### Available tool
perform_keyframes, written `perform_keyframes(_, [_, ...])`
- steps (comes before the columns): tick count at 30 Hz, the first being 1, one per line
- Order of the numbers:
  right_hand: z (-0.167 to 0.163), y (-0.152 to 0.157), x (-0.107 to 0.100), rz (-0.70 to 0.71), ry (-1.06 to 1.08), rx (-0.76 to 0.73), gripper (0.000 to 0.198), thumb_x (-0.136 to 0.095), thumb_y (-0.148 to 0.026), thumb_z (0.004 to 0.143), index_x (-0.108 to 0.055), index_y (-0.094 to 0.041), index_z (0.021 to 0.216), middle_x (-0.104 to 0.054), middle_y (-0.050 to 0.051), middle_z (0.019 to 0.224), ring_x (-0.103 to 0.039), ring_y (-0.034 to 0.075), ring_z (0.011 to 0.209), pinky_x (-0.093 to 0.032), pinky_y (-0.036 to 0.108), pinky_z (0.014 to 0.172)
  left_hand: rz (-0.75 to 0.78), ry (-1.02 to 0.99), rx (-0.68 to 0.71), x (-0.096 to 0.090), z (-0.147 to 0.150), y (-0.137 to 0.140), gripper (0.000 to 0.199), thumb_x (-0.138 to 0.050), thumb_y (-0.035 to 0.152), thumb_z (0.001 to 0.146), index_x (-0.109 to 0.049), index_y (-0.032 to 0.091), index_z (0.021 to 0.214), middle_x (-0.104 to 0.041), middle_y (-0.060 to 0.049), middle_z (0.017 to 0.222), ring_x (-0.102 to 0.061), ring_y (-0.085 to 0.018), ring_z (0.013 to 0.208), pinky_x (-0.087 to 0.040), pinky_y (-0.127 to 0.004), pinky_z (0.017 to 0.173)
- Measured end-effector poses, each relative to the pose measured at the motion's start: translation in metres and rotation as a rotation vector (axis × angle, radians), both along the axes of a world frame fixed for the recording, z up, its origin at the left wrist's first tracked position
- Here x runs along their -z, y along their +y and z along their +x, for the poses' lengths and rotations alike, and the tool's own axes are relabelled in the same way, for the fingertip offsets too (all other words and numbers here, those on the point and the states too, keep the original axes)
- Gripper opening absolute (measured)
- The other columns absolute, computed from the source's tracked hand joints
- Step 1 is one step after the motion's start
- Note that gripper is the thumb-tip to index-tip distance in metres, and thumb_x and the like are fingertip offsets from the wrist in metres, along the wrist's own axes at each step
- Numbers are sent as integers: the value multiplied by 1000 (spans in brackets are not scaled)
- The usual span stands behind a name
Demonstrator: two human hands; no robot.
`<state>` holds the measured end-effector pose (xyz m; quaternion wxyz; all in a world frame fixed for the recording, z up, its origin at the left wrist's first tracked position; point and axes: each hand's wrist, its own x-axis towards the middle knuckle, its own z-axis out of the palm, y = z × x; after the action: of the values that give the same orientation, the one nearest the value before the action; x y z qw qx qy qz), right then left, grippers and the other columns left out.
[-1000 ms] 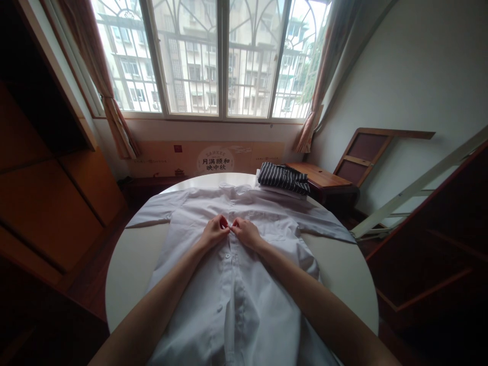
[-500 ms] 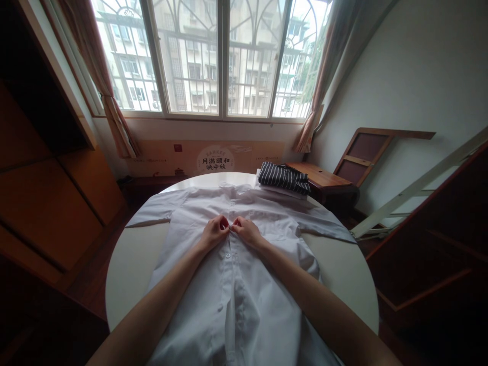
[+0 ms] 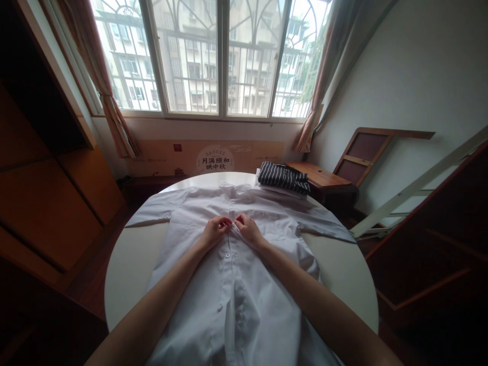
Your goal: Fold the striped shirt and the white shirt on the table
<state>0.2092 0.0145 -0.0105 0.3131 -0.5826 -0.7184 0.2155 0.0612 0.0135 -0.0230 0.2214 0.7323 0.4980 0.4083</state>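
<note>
A white long-sleeved shirt [image 3: 198,300] lies front side up, its collar towards the window and its sleeves spread to both sides. Over the front placket, my left hand [image 3: 216,230] pinches the shirt's edge between thumb and fingers. Close beside it, my right hand [image 3: 247,229] is also closed in a pinch on the placket. The fingertips of both hands nearly meet; any button between them is hidden. Just below the hands a button [image 3: 227,255] shows on the placket. Lower down, the front edges lie slightly apart.
The shirt covers much of a round white table [image 3: 127,269]. Folded clothes, with a black striped garment [image 3: 284,178] on top, sit at the far right edge. Beyond are a wooden stool-like piece [image 3: 320,174] and a barred window [image 3: 190,66].
My right fingertips have shifted slightly up and right, and my left fingers have stretched a little towards the right. The shirt lies as before.
</note>
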Motion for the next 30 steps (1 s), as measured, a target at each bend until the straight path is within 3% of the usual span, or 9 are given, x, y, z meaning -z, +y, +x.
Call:
perform_keyframes(12, [-1,-3,1,51,-99,-64,14,-52,-25,79,-63,-19,84,-67,2,77,-58,14,72,-38,22,64,-14,-23,-46,3,-2,2,17,-57,11,70,-70,17,79,-70,-4,80,-62,-15,72,-47,-24,69])
perform_keyframes(18, [-4,-12,2,143,-258,-22,18,-52,-22,75,-63,-20,89,-66,2,74,-58,15,67,-35,23,60,-34,-35,16,1,-1,0,27,-53,4,68,-70,18,83,-70,-2,83,-62,-14,76,-48,-24,73])
perform_keyframes(23, [-6,-13,0,131,-311,15,18,-51,-28,77,-64,-20,87,-67,4,76,-60,17,70,-35,24,61,-33,-7,72,3,-1,3,37,-49,1,66,-70,20,89,-70,-3,91,-60,-16,87,-45,-29,85])
perform_keyframes(30, [-6,-10,3,122,-340,24,19,-50,-29,79,-64,-20,87,-68,5,78,-61,17,72,-36,25,63,39,102,105,13,1,8,36,-45,5,72,-69,16,96,-67,-7,100,-55,-19,97,-42,-33,91])
